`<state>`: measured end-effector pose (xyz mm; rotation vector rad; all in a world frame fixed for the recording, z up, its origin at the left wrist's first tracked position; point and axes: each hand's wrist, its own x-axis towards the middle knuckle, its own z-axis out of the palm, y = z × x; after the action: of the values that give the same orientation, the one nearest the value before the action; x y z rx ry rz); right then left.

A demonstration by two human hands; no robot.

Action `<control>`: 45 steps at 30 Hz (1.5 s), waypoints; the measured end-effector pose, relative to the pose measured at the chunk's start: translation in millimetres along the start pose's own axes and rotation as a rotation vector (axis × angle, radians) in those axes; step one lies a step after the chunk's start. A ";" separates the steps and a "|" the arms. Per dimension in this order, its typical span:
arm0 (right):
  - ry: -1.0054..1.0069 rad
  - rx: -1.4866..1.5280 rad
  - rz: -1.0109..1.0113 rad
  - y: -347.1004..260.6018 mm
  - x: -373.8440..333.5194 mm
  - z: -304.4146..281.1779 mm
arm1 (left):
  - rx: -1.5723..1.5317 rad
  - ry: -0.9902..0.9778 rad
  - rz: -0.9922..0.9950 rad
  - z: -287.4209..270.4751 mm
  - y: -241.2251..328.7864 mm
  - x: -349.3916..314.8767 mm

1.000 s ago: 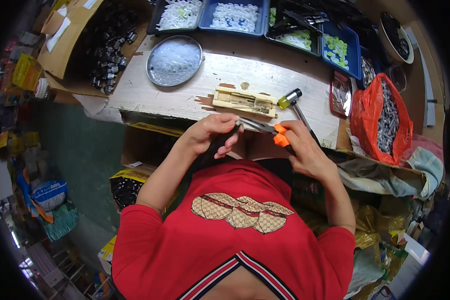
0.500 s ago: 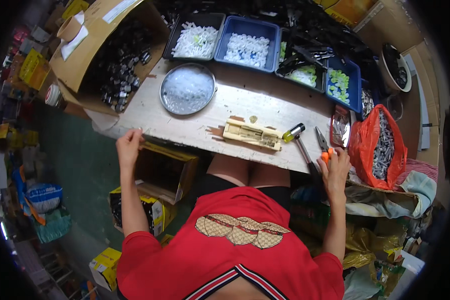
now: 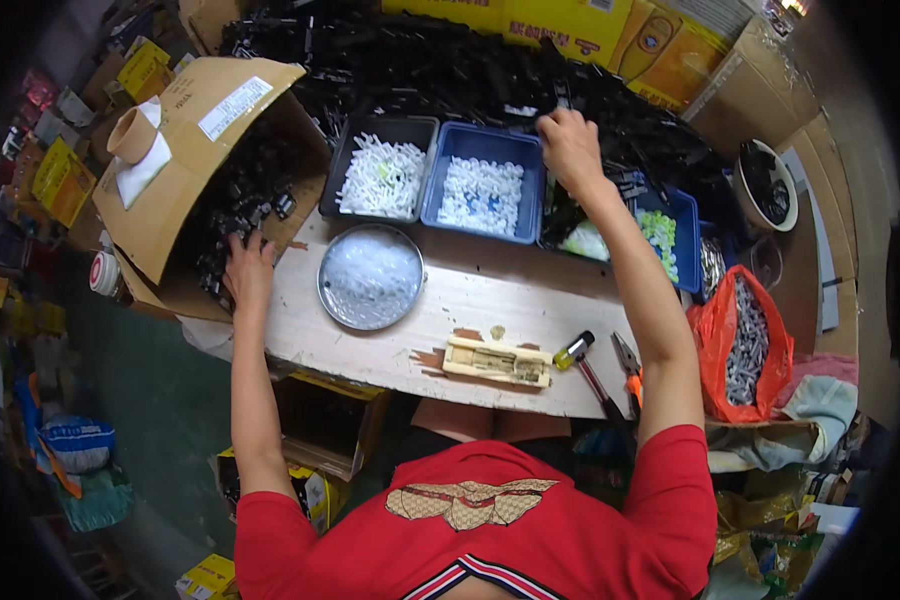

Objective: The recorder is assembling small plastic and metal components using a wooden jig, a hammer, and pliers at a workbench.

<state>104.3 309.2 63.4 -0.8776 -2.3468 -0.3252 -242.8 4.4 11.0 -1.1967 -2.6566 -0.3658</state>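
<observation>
Right hand (image 3: 573,152) is reaching beyond and to the right of the round metal tray (image 3: 368,326), its fingers bent down at the near edge of a heap of black parts (image 3: 420,70). Whether those fingers pinch a piece cannot be told, since the back of the hand covers the tips. Left hand (image 3: 250,268) lies to the left of the round metal tray, fingers slightly spread and touching small black parts with shiny metal ends (image 3: 232,215) inside an open cardboard box (image 3: 185,130); a firm grip on any one of them cannot be made out. The heap stretches along the far side, well beyond the round metal tray, while the box stands just left of it.

Directly beyond the round metal tray sits a black bin (image 3: 405,127) of white pegs (image 3: 378,178). Beyond it to the right, a blue bin (image 3: 510,150) holds small white pieces (image 3: 482,195), and farther right another blue bin (image 3: 692,230) holds pale green ones (image 3: 658,235).

Nearer the person and right of the round metal tray, a cream slotted block (image 3: 497,362) lies on the pale surface (image 3: 450,300). Farther right come a two-faced mallet (image 3: 595,380), then orange-handled pliers (image 3: 627,360), partly hidden by the right arm, and a red plastic bag (image 3: 715,340) of grey pieces (image 3: 748,345).
</observation>
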 end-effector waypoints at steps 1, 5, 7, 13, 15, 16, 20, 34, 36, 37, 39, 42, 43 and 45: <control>-0.062 -0.026 0.043 -3.9 21.9 12.4 | -0.013 0.036 0.041 4.6 -6.2 -2.1; -0.101 -0.030 0.268 -20.1 81.6 59.1 | -0.085 0.072 0.109 7.3 -7.6 -11.6; -0.217 -0.030 0.380 -23.6 89.9 71.4 | -0.106 0.036 0.098 5.4 -6.9 -19.0; -0.419 0.145 0.434 -1.6 85.3 48.6 | -0.242 0.031 0.177 -2.9 -1.3 -32.3; -0.503 0.184 0.439 5.6 82.3 28.6 | -0.295 -0.002 0.185 -2.1 -1.1 -37.7; -0.532 0.202 0.431 6.6 78.2 22.1 | -0.316 -0.001 0.199 0.6 -3.1 -42.0; -0.650 0.271 0.457 9.2 60.6 -31.7 | -0.427 0.016 0.196 -0.2 -3.6 -50.3; -0.516 0.072 0.045 -34.8 -60.1 -180.6 | -0.943 0.182 -0.035 6.1 -9.0 -82.3; -0.814 -0.096 -0.014 -69.2 -84.3 -197.8 | -0.955 0.189 -0.035 7.2 -8.8 -81.9; -0.773 -0.049 -0.110 -83.4 -101.5 -197.0 | -1.027 0.154 -0.094 4.9 -6.2 -85.1; -0.896 -0.082 -0.182 -113.9 -124.8 -186.8 | -1.160 0.124 -0.094 -5.1 10.4 -90.6; -0.955 0.101 -0.205 -134.9 -148.3 -150.3 | -1.561 -0.074 -0.293 -14.4 18.7 -104.6; -0.919 0.186 -0.212 -135.0 -156.0 -133.5 | -1.550 -0.134 -0.311 -22.0 22.3 -108.4; -0.853 0.322 -0.189 -141.0 -163.6 -106.2 | -1.622 -0.207 -0.329 -34.5 33.5 -118.6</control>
<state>157.3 75.2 43.6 -0.7105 -3.1380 0.4436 -137.5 -68.2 14.7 -0.9079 -2.3470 -2.8491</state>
